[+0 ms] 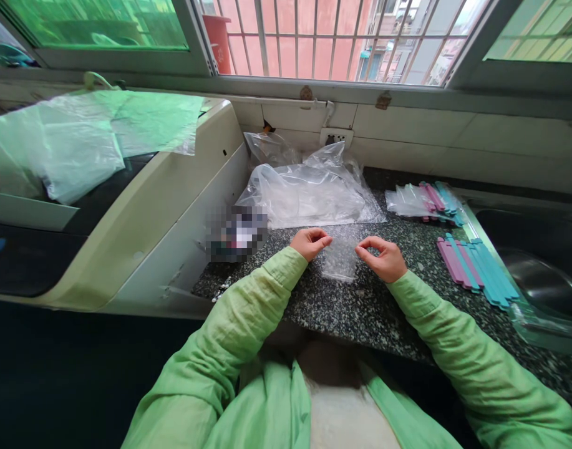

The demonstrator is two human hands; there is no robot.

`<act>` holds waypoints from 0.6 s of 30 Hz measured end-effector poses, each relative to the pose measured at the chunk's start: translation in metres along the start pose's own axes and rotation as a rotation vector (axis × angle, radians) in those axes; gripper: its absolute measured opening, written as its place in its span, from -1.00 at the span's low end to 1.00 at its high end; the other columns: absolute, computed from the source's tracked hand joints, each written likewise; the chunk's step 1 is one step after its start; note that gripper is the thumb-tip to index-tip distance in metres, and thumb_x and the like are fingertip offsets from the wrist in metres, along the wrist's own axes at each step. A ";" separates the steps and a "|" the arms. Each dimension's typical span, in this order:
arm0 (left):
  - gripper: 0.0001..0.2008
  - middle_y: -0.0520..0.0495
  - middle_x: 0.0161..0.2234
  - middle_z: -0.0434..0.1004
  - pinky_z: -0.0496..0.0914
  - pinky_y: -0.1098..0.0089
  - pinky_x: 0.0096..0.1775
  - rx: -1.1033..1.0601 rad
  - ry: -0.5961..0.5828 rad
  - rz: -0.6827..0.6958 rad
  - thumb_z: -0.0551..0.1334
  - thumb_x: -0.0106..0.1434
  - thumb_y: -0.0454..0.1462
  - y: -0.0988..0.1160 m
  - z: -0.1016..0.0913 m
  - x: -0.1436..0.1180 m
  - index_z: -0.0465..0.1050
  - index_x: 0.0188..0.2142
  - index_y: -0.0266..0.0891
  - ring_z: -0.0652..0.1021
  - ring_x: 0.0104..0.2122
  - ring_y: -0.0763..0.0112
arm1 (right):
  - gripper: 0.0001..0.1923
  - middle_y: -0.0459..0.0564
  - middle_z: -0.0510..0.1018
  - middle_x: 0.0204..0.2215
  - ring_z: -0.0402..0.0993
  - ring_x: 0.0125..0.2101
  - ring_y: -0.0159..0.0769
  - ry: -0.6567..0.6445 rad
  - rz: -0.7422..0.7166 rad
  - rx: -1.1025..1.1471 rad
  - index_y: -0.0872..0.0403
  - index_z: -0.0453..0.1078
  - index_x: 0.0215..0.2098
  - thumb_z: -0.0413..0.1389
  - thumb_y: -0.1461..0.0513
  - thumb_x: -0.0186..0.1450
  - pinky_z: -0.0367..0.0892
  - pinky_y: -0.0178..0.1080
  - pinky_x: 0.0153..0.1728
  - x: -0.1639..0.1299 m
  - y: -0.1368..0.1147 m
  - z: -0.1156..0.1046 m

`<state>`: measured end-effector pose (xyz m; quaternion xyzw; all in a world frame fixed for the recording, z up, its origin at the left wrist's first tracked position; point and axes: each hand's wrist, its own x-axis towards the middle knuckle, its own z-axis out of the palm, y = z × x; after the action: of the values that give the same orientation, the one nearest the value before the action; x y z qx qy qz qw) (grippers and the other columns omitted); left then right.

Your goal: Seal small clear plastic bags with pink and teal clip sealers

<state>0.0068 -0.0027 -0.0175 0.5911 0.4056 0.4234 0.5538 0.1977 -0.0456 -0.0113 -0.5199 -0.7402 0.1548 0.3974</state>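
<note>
A left hand [309, 243] and right hand [385, 258] each pinch a small clear bag [339, 265] by its upper sides. From it, a large clear bag [309, 196], contents unclear, lies at twelve o'clock; pink and blue strips [494, 276] at three, on the speckled counter [342, 315]. Window bars [261, 37] stand beyond, at twelve.

A white wall socket [338, 135], a red container [218, 47] (by the window bars [260, 37]).
</note>
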 end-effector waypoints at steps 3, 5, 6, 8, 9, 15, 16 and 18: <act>-0.66 0.14 -0.74 0.19 0.11 0.52 -0.57 -0.010 0.043 0.010 0.28 -0.18 -0.07 0.003 -0.002 0.001 0.30 -0.65 -0.32 0.20 -0.67 0.66 | -0.84 -0.07 0.46 -0.59 0.38 -0.52 -0.37 -0.027 -0.003 0.007 0.07 0.34 -0.58 0.05 0.18 0.09 0.29 -0.30 -0.39 0.000 0.001 0.002; -0.66 0.15 -0.75 0.18 0.10 0.52 -0.57 -0.019 0.030 0.011 0.27 -0.18 -0.06 0.004 -0.003 0.001 0.30 -0.65 -0.32 0.19 -0.67 0.67 | -0.84 -0.07 0.46 -0.60 0.38 -0.52 -0.37 -0.034 0.004 0.013 0.08 0.34 -0.59 0.05 0.18 0.09 0.29 -0.30 -0.39 -0.001 0.001 0.003; -0.65 0.16 -0.75 0.18 0.11 0.52 -0.57 -0.024 0.015 0.010 0.27 -0.19 -0.05 0.004 -0.003 0.001 0.30 -0.65 -0.32 0.19 -0.68 0.67 | -0.83 -0.07 0.46 -0.60 0.37 -0.52 -0.37 -0.032 0.010 0.016 0.08 0.34 -0.59 0.05 0.17 0.09 0.29 -0.30 -0.39 -0.001 0.001 0.003; -0.64 0.16 -0.75 0.19 0.11 0.52 -0.57 -0.031 -0.020 0.002 0.28 -0.20 -0.05 0.004 -0.003 0.001 0.30 -0.65 -0.32 0.20 -0.68 0.67 | -0.83 -0.07 0.47 -0.59 0.38 -0.52 -0.37 -0.028 0.031 0.024 0.08 0.34 -0.58 0.05 0.16 0.09 0.29 -0.31 -0.39 -0.001 0.002 0.003; -0.64 0.15 -0.75 0.20 0.11 0.52 -0.57 -0.032 -0.035 -0.004 0.29 -0.21 -0.04 0.004 -0.002 0.001 0.30 -0.65 -0.32 0.21 -0.68 0.67 | -0.83 -0.07 0.47 -0.59 0.38 -0.51 -0.37 -0.026 0.044 0.030 0.08 0.34 -0.57 0.05 0.16 0.09 0.30 -0.31 -0.39 0.000 0.002 0.002; -0.63 0.15 -0.76 0.19 0.12 0.52 -0.56 -0.038 -0.135 -0.048 0.31 -0.21 -0.04 0.003 0.000 -0.001 0.30 -0.65 -0.32 0.24 -0.66 0.65 | -0.77 -0.07 0.47 -0.58 0.37 -0.52 -0.38 -0.018 0.104 0.070 0.09 0.35 -0.53 0.04 0.10 0.12 0.30 -0.32 -0.42 0.001 0.002 0.001; -0.63 0.15 -0.76 0.18 0.12 0.52 -0.56 -0.039 -0.147 -0.053 0.31 -0.21 -0.05 0.003 0.000 -0.002 0.30 -0.65 -0.32 0.24 -0.66 0.64 | -0.77 -0.07 0.47 -0.58 0.37 -0.51 -0.37 -0.018 0.103 0.074 0.09 0.36 -0.52 0.04 0.09 0.12 0.30 -0.31 -0.42 0.001 0.002 0.001; -0.63 0.15 -0.76 0.18 0.12 0.52 -0.56 -0.036 -0.165 -0.063 0.31 -0.21 -0.05 0.004 0.001 -0.003 0.30 -0.65 -0.32 0.23 -0.66 0.64 | -0.77 -0.06 0.48 -0.56 0.38 -0.50 -0.36 -0.024 0.093 0.076 0.09 0.36 -0.52 0.05 0.09 0.11 0.30 -0.30 -0.41 0.000 0.002 0.002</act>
<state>0.0069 -0.0056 -0.0142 0.6009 0.3691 0.3629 0.6091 0.1970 -0.0441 -0.0138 -0.5362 -0.7136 0.2076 0.4003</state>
